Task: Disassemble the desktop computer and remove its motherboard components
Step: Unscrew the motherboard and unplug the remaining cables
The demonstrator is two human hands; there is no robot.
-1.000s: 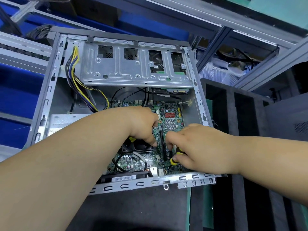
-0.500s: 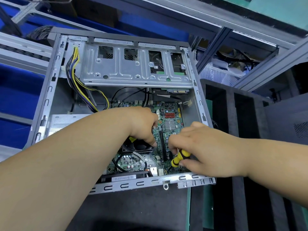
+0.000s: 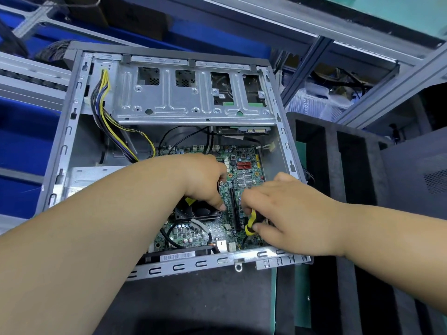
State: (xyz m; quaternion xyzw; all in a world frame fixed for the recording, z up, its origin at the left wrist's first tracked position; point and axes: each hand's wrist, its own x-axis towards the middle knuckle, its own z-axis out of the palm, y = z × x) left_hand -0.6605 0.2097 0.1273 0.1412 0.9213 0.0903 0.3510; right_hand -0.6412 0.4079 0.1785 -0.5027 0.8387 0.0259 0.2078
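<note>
The open computer case (image 3: 72, 131) lies on a dark tabletop (image 3: 193, 298), with the green motherboard (image 3: 244, 165) inside. The right hand (image 3: 287, 213) pinches a yellow-black screwdriver (image 3: 251, 223). The left hand (image 3: 205, 180) fingers curl onto the board. Behind stand grey metal shelves (image 3: 362, 44), with a black foam tray (image 3: 338, 165) on the right.

Computer case (image 3: 70, 131): bare sheet metal, matt grey, punched with slots. Drive cage (image 3: 193, 102): stamped metal, dull sheen, ribbed. Motherboard (image 3: 244, 165): green, glossy circuit board. Wire bundle (image 3: 104, 112): smooth plastic-sheathed, yellow, black and purple. Screwdriver handle (image 3: 251, 224): glossy yellow and black plastic. Foam tray (image 3: 338, 165): dark, matt, rough.
</note>
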